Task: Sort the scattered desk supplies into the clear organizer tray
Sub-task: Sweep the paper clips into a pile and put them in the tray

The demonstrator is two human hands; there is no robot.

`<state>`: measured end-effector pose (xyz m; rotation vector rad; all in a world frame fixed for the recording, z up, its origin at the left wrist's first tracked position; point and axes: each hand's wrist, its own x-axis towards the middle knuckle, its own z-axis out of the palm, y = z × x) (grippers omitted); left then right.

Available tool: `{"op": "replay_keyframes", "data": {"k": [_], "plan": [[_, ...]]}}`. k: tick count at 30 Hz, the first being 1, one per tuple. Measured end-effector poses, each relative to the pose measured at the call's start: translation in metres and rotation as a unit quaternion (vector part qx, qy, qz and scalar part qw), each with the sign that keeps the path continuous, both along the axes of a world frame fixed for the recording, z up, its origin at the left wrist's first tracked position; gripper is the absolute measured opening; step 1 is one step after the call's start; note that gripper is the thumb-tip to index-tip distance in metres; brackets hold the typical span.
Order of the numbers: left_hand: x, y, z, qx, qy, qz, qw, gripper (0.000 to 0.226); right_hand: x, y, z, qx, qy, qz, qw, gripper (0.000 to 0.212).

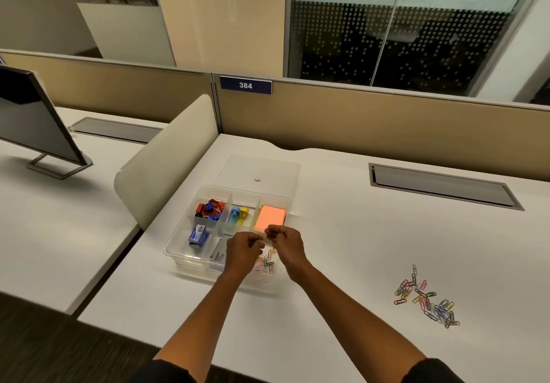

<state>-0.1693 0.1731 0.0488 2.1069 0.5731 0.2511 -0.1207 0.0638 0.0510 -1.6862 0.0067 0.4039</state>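
Both hands are held over the front part of the clear tray (178,252), which sits on the white desk (342,233). The left hand (242,253) has its fingers curled in, with the fingertips bunched close to the thumb. The right hand (284,241) is curled the same way, just beside the left one. Whether something small is pinched between them cannot be told; it is too tiny and blurred to be seen.

Under the hands, in the front right box of the tray, a few colored paper clips (268,262) are seen. A bigger pile of paper clips (425,299) is left on the desk, well apart from the tray, on the right.

In the tray, an orange pad of sticky notes (270,217) is seen in the back right box. A blue tube (234,215) and a yellow tube (244,213) are laid side by side in the middle box. Red and blue clips (209,207) are piled in the back left box. A blue stapler (198,236) is laid in the front left box. A white card (218,255) is seen beside the left hand.

The clear lid (259,168) is laid flat on the desk behind the tray.
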Motion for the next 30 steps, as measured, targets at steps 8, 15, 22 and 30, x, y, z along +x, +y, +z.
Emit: {"op": "replay_keyframes", "data": {"k": [8, 15, 22, 30], "plan": [[0.020, -0.057, 0.009, 0.032, -0.040, -0.040, 0.998, 0.014, 0.020, -0.070, 0.004, 0.046, -0.021, -0.089, 0.995, 0.034], [0.038, -0.124, -0.001, 0.016, -0.081, -0.100, 0.992, 0.014, 0.032, -0.150, -0.009, -0.010, -0.031, -0.170, 0.985, 0.035], [0.049, -0.189, -0.024, 0.000, -0.074, -0.181, 0.981, 0.015, 0.028, -0.236, -0.027, -0.179, -0.116, -0.210, 0.954, 0.039], [0.047, -0.254, -0.062, 0.102, 0.017, -0.415, 0.904, 0.055, -0.004, -0.325, -0.058, -0.372, -0.077, -0.252, 0.890, 0.046]]}}
